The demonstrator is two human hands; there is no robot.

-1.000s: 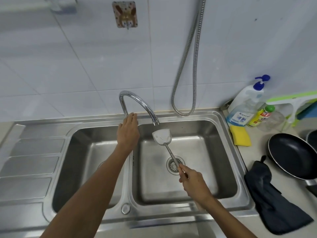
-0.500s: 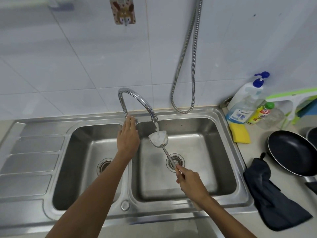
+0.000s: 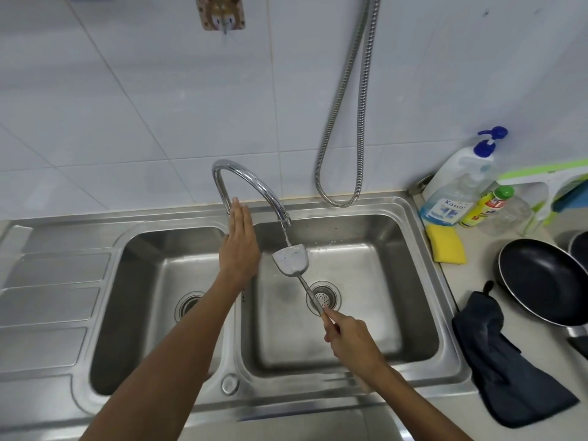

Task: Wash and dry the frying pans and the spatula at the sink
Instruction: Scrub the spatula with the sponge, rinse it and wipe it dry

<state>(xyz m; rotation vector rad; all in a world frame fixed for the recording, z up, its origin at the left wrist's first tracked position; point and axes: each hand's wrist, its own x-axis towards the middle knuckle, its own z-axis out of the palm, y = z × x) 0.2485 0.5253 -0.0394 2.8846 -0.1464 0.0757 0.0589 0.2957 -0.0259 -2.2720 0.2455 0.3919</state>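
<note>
My right hand (image 3: 351,340) is closed around the thin metal handle of the spatula (image 3: 292,260), gripping it near its lower end above the right basin (image 3: 410,316). The spatula slants up and away from me, so its flat blade sits right under the tap (image 3: 251,189), and a thin stream of water falls from the spout onto the blade, which looks wet and frothy. The handle crosses over the drain (image 3: 327,297) of that basin.

My left hand (image 3: 239,249) lies flat, fingers straight and together, holding nothing. Its fingertips reach the foot of the tap, at the divider between the two basins; whether they press on anything there I cannot tell. The left basin (image 3: 133,313) has its own drain (image 3: 187,305).

On the counter to my right, a black pan (image 3: 541,278) rests open side up, and the edge of a second pan (image 3: 580,249) shows just behind it at the frame edge. A dark cloth (image 3: 506,364) lies crumpled in front of the pan, near the sink rim. Further back, a yellow sponge (image 3: 445,243) sits beside a clear pump bottle (image 3: 458,183) with a blue top; its label reads "Kassa". Next to it stands a small yellow bottle (image 3: 488,205) with a green cap, whose label I cannot read. A metal hose (image 3: 342,128) loops down the tiled wall.
</note>
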